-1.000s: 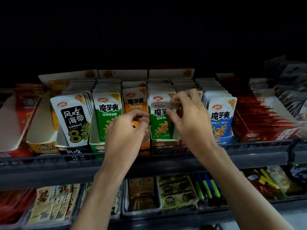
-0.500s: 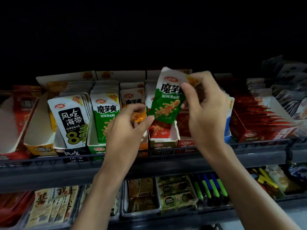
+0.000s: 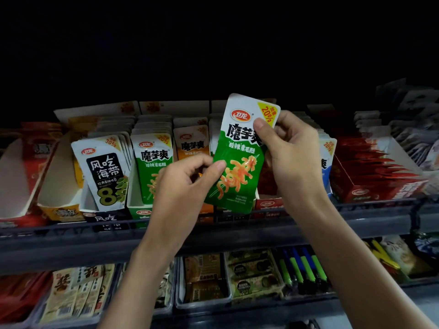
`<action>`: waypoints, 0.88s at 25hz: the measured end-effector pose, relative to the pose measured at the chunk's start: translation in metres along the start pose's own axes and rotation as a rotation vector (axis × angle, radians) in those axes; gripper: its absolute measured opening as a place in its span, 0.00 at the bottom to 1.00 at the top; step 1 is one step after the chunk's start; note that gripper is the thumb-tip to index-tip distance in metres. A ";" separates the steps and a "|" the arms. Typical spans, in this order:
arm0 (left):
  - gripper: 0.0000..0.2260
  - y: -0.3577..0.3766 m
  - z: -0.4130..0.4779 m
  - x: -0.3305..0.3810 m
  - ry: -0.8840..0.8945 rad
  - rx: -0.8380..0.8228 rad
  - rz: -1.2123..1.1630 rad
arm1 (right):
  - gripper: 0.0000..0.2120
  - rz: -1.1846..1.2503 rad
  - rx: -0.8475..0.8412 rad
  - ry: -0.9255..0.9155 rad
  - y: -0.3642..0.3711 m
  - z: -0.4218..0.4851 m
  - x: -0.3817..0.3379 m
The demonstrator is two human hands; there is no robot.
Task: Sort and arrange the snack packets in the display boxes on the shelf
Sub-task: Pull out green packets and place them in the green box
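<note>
A green snack packet (image 3: 240, 167) with a white top and a yellow 20% corner hangs tilted in front of the upper shelf's display boxes. My right hand (image 3: 294, 157) grips its upper right corner, thumb on the front. My left hand (image 3: 180, 186) pinches the packet's left edge, thumb on the front and fingers curled. Matching green packets (image 3: 152, 162) stand in a green display box to the left. An orange row (image 3: 192, 141) stands behind my left hand. Behind the held packet is a red-fronted box (image 3: 268, 203), its contents hidden.
A black seaweed packet (image 3: 104, 172) leans in the box left of the green row, beside a nearly empty orange box (image 3: 59, 186). Blue packets (image 3: 329, 162) and a red box (image 3: 370, 186) stand to the right. A dark shelf rail (image 3: 71, 236) runs below; trays of snacks fill the lower shelf.
My right hand pulled the green packet up out of the middle box and turned it face-on, nearer the camera. My left hand rose from the orange row to the packet's left edge.
</note>
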State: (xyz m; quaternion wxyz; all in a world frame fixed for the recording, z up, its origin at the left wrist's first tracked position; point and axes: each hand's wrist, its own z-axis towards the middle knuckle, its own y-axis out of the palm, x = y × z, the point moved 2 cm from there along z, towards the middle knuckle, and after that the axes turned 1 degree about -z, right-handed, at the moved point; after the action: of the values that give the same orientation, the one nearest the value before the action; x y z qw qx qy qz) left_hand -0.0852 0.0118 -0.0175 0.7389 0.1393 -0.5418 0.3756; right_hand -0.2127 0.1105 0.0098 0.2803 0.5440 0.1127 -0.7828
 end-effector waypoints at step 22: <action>0.06 -0.098 -0.002 -0.039 -0.315 0.495 0.711 | 0.03 -0.274 -0.175 -0.128 0.109 -0.008 0.031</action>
State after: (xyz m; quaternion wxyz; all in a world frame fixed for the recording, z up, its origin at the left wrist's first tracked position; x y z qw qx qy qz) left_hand -0.0197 -0.0695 -0.0335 0.4174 0.1727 -0.5556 0.6980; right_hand -0.1533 0.0155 -0.0076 0.2238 0.4461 0.2356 -0.8339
